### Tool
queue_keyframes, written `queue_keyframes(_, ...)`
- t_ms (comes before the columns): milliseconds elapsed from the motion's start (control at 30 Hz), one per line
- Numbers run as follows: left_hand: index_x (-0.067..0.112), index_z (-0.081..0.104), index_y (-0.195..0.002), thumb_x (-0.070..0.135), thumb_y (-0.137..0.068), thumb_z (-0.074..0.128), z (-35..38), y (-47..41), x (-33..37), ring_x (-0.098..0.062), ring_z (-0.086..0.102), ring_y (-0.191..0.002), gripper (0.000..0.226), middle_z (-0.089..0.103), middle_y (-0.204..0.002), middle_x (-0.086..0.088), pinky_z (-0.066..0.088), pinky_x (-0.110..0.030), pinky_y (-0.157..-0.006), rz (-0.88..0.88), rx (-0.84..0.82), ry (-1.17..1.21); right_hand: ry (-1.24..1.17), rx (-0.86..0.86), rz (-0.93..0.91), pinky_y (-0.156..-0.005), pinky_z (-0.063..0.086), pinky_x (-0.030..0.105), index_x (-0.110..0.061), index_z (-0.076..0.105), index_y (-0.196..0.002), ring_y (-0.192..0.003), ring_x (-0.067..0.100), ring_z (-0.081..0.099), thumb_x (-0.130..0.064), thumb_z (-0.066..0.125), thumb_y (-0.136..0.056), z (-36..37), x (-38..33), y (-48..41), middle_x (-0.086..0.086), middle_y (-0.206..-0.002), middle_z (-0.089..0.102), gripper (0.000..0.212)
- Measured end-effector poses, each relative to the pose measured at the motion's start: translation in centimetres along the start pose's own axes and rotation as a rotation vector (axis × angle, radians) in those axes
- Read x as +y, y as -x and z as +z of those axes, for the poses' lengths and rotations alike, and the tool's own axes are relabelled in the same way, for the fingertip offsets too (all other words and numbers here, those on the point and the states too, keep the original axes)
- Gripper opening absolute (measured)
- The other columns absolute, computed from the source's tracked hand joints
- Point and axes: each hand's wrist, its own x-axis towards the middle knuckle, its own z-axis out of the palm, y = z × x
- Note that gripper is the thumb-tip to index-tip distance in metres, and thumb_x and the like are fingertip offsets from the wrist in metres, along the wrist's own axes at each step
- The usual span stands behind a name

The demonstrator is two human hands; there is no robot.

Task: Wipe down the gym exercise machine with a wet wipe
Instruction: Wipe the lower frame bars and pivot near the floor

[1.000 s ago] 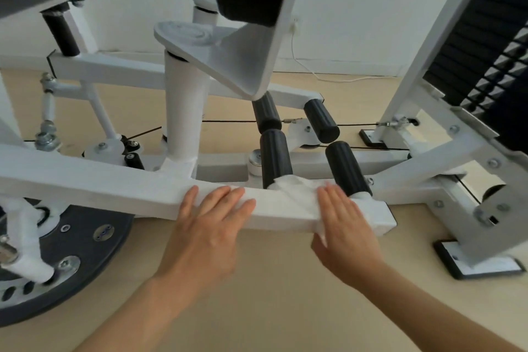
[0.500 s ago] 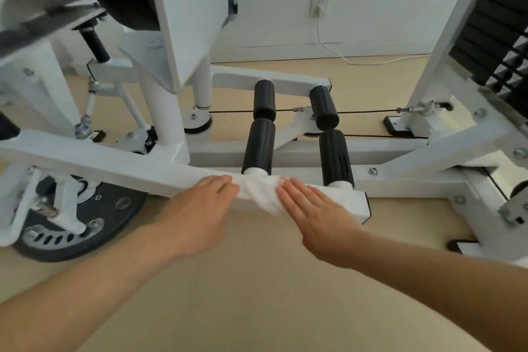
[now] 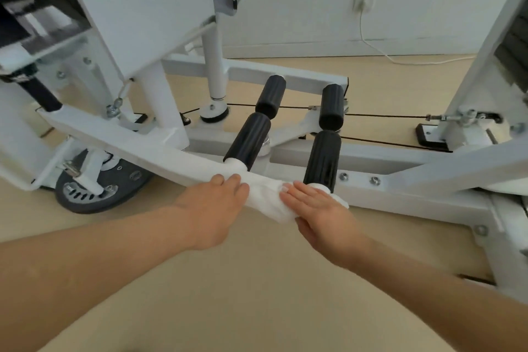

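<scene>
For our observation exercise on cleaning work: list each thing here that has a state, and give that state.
wet wipe, crumpled, draped over frame bar.
frame bar, partly covered by wet wipe.
right hand, flat, fingers straight, pressing wet wipe.
left hand, fingers curled over frame bar.
wall plug, plugged in.

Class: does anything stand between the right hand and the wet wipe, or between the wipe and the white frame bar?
Nothing visible does. The right hand lies flat on the wet wipe, which drapes directly over the white frame bar beside a black roller.
</scene>
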Motion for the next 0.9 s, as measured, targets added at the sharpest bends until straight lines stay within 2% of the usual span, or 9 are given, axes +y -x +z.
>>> queue_keyframes(100, 0.022, 0.021, -0.144, 0.023, -0.091, 0.048, -0.1, -1.0, 3.4, -0.024, 0.031, -0.132, 0.060, 0.019, -0.152, 0.002, 0.043, -0.041, -0.098, 0.080, 0.126, 0.175, -0.287, 0.211, 0.109, -0.099, 0.040, 0.012, -0.017, 0.073, -0.114, -0.113, 0.009, 0.060, -0.010, 0.057, -0.086, -0.9, 0.4, 1.4, -0.004, -0.118, 0.070, 0.033)
queue_keyframes(200, 0.029, 0.028, -0.147, 0.028, -0.091, 0.055, -1.9, -2.5, 7.2, -0.014, 0.037, -0.133, 0.062, 0.034, -0.150, 0.009, 0.037, -0.033, -0.105, 0.148, 0.254, 0.689, -0.710, 0.278, 0.431, -0.073, 0.047, 0.011, -0.023, 0.076, -0.099, -0.082, 0.001, 0.067, -0.004, 0.061, -0.092, -3.6, 0.4, 2.1, -0.010, -0.090, 0.075, 0.024)
queue_keyframes(300, 0.034, 0.062, -0.116, 0.028, -0.089, 0.061, -3.7, -4.5, 9.7, -0.003, 0.060, -0.093, 0.027, 0.066, -0.102, 0.015, 0.049, -0.024, -0.077, 0.148, 0.401, 1.025, -1.140, 0.147, 0.636, -0.064, 0.051, 0.025, -0.017, 0.077, -0.088, -0.072, 0.013, 0.066, -0.011, 0.054, -0.097, -6.4, 2.5, 2.2, 0.008, -0.083, 0.075, 0.026)
queue_keyframes(400, 0.025, 0.069, -0.078, 0.029, -0.091, 0.059, -4.2, -6.9, 11.4, -0.009, 0.058, -0.064, 0.016, 0.064, -0.066, 0.009, 0.046, -0.026, -0.062, 0.015, 0.483, 1.220, -1.360, 0.158, 0.838, -0.059, 0.047, 0.026, -0.011, 0.073, -0.074, -0.059, 0.015, 0.060, -0.012, 0.049, -0.099, -6.7, 5.4, 3.5, 0.008, -0.067, 0.067, 0.033)
queue_keyframes(500, 0.014, 0.042, -0.056, 0.033, -0.094, 0.054, -4.2, -8.2, 15.1, -0.016, 0.036, -0.053, 0.045, 0.039, -0.050, 0.003, 0.029, -0.032, -0.052, -0.050, 0.473, 1.308, -1.369, 0.225, 1.004, -0.064, 0.045, 0.033, -0.002, 0.070, -0.093, -0.070, 0.022, 0.063, -0.014, 0.057, -0.093, -5.9, 8.4, 5.3, 0.016, -0.084, 0.068, 0.018)
queue_keyframes(567, 0.015, 0.029, -0.052, 0.035, -0.096, 0.053, -4.3, -8.6, 18.2, -0.013, 0.026, -0.049, 0.053, 0.028, -0.046, 0.003, 0.021, -0.031, -0.049, -0.023, 0.426, 1.345, -1.407, 0.273, 1.094, -0.073, 0.048, 0.040, 0.005, 0.066, -0.108, -0.087, 0.032, 0.064, -0.012, 0.060, -0.089, -4.9, 10.1, 6.6, 0.025, -0.104, 0.067, 0.027)
queue_keyframes(700, 0.015, 0.031, -0.047, 0.040, -0.099, 0.046, -5.0, -10.7, 19.5, -0.013, 0.033, -0.044, 0.059, 0.032, -0.042, 0.001, 0.025, -0.033, -0.049, -0.011, 0.440, 1.180, -1.518, 0.357, 1.247, -0.074, 0.050, 0.037, 0.001, 0.068, -0.109, -0.088, 0.031, 0.065, -0.027, 0.055, -0.092, -4.0, 12.8, 8.5, 0.022, -0.111, 0.068, 0.036)
queue_keyframes(800, 0.020, 0.040, -0.055, 0.047, -0.100, 0.038, -7.2, -13.8, 17.9, -0.017, 0.046, -0.055, 0.052, 0.043, -0.055, 0.002, 0.029, -0.031, -0.049, 0.085, 0.452, 0.814, -1.548, 0.146, 1.030, -0.084, 0.049, 0.043, -0.010, 0.066, -0.120, -0.101, 0.031, 0.065, -0.057, 0.039, -0.097, -4.7, 13.8, 8.9, 0.018, -0.116, 0.068, 0.059)
queue_keyframes(900, 0.021, 0.038, -0.061, 0.050, -0.099, 0.034, -8.2, -17.6, 16.3, -0.020, 0.046, -0.071, 0.047, 0.044, -0.068, 0.001, 0.029, -0.030, -0.055, 0.111, 0.475, 0.414, -1.360, 0.081, 0.931, -0.083, 0.052, 0.040, -0.007, 0.067, -0.118, -0.101, 0.032, 0.065, -0.033, 0.069, -0.088, -3.7, 13.5, 8.1, 0.021, -0.115, 0.068, 0.039)
